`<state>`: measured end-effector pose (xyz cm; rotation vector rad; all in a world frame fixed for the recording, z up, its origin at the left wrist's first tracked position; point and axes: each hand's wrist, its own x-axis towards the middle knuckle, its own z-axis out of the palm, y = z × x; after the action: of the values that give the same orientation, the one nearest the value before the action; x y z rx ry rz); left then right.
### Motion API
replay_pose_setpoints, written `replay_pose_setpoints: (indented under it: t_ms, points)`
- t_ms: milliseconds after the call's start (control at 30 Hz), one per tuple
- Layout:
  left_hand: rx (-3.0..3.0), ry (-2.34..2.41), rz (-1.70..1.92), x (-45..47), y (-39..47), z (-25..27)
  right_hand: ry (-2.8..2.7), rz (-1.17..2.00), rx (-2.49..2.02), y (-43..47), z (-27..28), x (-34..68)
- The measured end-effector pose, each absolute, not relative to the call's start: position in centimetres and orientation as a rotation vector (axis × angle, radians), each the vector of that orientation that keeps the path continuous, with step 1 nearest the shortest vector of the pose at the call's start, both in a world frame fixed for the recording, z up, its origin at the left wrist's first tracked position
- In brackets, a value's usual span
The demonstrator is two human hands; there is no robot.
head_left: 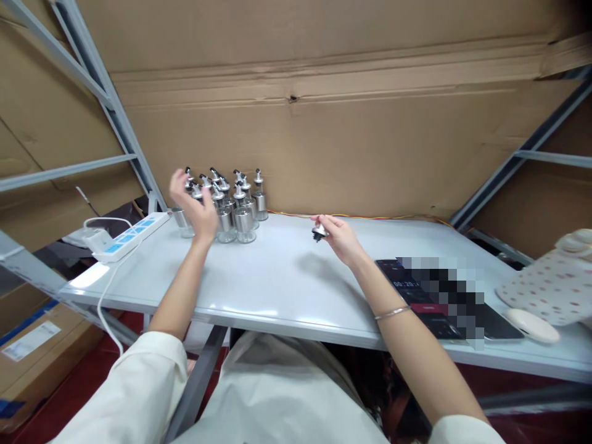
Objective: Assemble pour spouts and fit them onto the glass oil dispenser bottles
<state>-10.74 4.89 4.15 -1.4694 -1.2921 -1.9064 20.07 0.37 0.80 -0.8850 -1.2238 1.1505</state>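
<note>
Several glass oil bottles (243, 222) with metal sleeves and silver-and-black pour spouts stand grouped at the back left of the white table (277, 277). My left hand (197, 206) is raised in front of the leftmost bottles, thumb and fingers apart, partly covering them. I cannot tell whether it touches any of them. Over the middle of the table, my right hand (340, 237) is closed on a silver-and-black pour spout (319, 232), its dark end hanging downward. No bottle is beneath that spout.
On the left lies a white power strip (132, 237) with a plugged-in charger and trailing cable. A tablet (425, 296) showing a timer, a pale oval object (531, 325) and a dotted white container (550, 283) sit at right. Cardboard (346, 142) backs the table.
</note>
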Motion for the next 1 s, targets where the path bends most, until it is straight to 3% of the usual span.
replay_pose_setpoints:
  t_ms: [100, 233, 500, 833, 1000]
  points:
    - [-1.244, -1.542, -2.009, -15.5, 6.5, 4.6, -1.188, 1.102, -0.866, 0.5, 0.9, 20.2]
    - [-1.361, -1.789, -1.997, -19.2, 8.4, 3.3, -1.138, 1.121, -0.836, 0.5, 0.9, 20.0]
    - [-1.631, -1.791, -1.685, -20.7, 9.3, 2.5, -1.068, 1.122, -0.852, 0.2, 1.0, 19.6]
    - [-1.769, -1.925, -1.467, -20.2, 4.1, 5.3, -1.146, 1.002, -0.932, 0.3, 0.6, 19.6]
    - [-2.121, -1.769, -1.597, -18.4, -1.4, 5.1, -1.172, 0.910, -0.952, 0.3, 0.6, 19.5]
